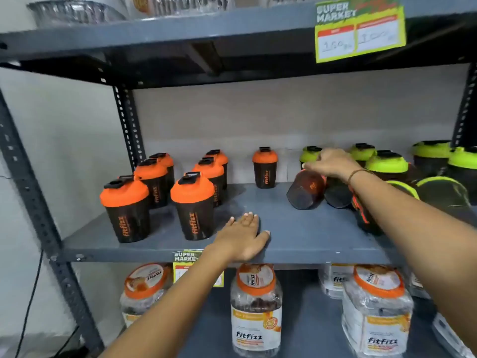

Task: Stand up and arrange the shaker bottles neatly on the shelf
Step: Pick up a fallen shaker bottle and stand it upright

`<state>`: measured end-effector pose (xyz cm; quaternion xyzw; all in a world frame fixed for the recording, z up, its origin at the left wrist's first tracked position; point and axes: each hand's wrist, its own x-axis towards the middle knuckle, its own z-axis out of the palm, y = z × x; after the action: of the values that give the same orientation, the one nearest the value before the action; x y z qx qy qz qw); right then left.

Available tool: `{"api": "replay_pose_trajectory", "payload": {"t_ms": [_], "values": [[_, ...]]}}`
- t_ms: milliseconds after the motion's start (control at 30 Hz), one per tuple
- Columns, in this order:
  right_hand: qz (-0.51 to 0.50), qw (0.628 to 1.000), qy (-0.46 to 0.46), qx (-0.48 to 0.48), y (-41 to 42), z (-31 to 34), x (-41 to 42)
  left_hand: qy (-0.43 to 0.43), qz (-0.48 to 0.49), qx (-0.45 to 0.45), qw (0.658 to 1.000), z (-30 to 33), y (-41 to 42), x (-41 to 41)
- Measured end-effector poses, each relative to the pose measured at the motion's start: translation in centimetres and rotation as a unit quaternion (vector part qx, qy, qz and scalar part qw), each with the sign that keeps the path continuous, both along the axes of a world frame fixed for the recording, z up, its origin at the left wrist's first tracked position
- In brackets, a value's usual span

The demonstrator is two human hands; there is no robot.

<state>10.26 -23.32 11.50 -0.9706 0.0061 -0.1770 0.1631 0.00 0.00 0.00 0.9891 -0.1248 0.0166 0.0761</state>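
Where right hand (333,164) reaches: toppled bottle (305,189) beneath.

A green-and-yellow price tag (360,28) reading "SUPER MARKET" hangs from the edge of the upper board, its handwritten figures too blurred to read. A smaller tag of the same kind (186,264) sits on the front edge of the board below. On the bottom level stand clear plastic jars with orange lids, labelled "fitfizz": one at centre (255,310), one to the right (377,312), one at the left (144,290). Up top, what looks like clear glassware (74,12) rests. A black cable (28,306) runs down the white wall.
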Motion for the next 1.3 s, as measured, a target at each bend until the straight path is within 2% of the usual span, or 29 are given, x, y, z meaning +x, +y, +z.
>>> {"api": "replay_pose_trajectory", "payload": {"t_ms": [100, 267, 433, 633, 867, 1133, 1300], "values": [[-0.038, 0.996, 0.048, -0.068, 0.4, -0.8, 2.0, -0.024, -0.009, 0.001, 1.000, -0.1, 0.3, 0.0], [-0.098, 0.985, 0.093, -0.109, 1.1, -1.7, 3.1, -0.046, -0.013, 0.004, 0.999, -0.5, 0.4, -0.3], [-0.077, 0.982, 0.108, -0.131, 2.4, -2.0, 3.4, -0.051, -0.016, 0.003, 0.999, -0.5, 0.5, -0.4], [-0.034, 0.987, 0.155, 0.017, 4.3, -2.0, 2.3, -0.058, -0.016, 0.000, 0.998, -0.5, 0.5, -0.5], [0.023, 0.955, 0.186, 0.229, 5.8, -4.1, 2.1, -0.063, -0.009, -0.004, 0.998, -0.6, 0.4, -0.7], [0.041, 0.926, 0.028, 0.375, 7.9, -4.4, 1.3, -0.069, -0.009, -0.005, 0.998, -0.5, 0.3, -1.1], [0.039, 0.918, -0.073, 0.389, 9.2, -4.5, 0.5, -0.077, -0.008, -0.007, 0.997, -0.4, 0.3, -1.3]]}}
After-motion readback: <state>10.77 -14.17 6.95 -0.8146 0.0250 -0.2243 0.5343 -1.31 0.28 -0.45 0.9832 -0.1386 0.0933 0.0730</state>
